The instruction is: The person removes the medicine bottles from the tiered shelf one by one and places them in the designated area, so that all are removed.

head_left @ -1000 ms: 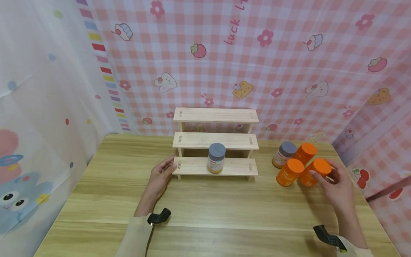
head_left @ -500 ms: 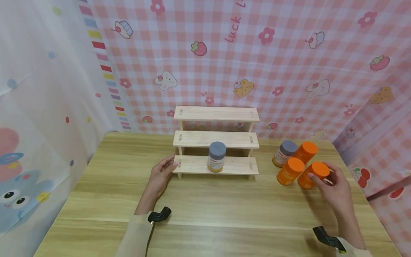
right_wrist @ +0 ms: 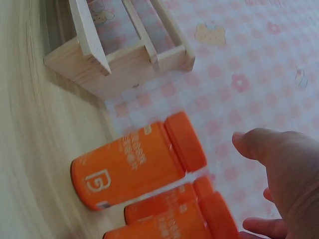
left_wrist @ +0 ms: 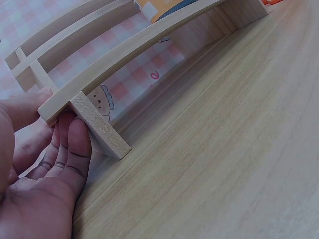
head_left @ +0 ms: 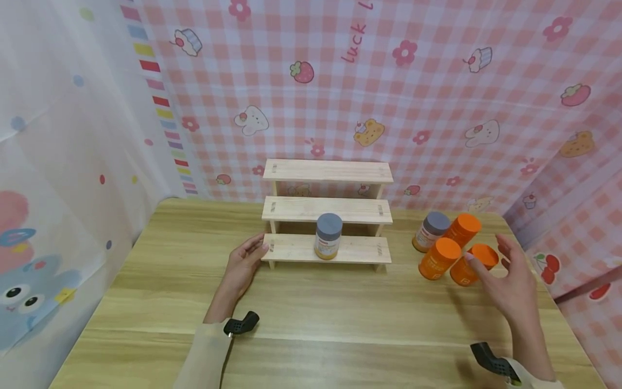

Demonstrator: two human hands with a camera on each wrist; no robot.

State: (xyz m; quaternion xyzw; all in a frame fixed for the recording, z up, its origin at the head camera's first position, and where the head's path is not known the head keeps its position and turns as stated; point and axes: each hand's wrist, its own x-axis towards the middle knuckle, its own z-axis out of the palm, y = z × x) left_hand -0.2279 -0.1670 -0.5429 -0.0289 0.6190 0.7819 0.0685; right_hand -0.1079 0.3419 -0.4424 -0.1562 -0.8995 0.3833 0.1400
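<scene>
My left hand (head_left: pixel 243 265) grips the left end of the lowest board of a three-step wooden shelf (head_left: pixel 291 247). In the left wrist view its thumb lies on the board (left_wrist: pixel 65 99) and its fingers curl underneath. A grey-lidded jar (head_left: pixel 328 237) stands on that lowest step, near the middle. At the right, my right hand (head_left: pixel 512 286) is spread around the front-right orange bottle (head_left: pixel 465 270), thumb over the near side of its cap. The right wrist view shows a gap between the thumb (right_wrist: pixel 254 144) and the orange caps (right_wrist: pixel 219 219).
Close beside that bottle stand another orange bottle (head_left: pixel 439 259), a third orange one (head_left: pixel 465 229) behind, and a second grey-lidded jar (head_left: pixel 430 232). All are upright on the wooden table (head_left: pixel 340 324). A pink checked cloth (head_left: pixel 316 108) hangs behind the table.
The front-right orange bottle shifted slightly left and toward me, then stayed put. My right hand's fingers have since straightened and lifted off it. The left hand keeps its grip on the shelf.
</scene>
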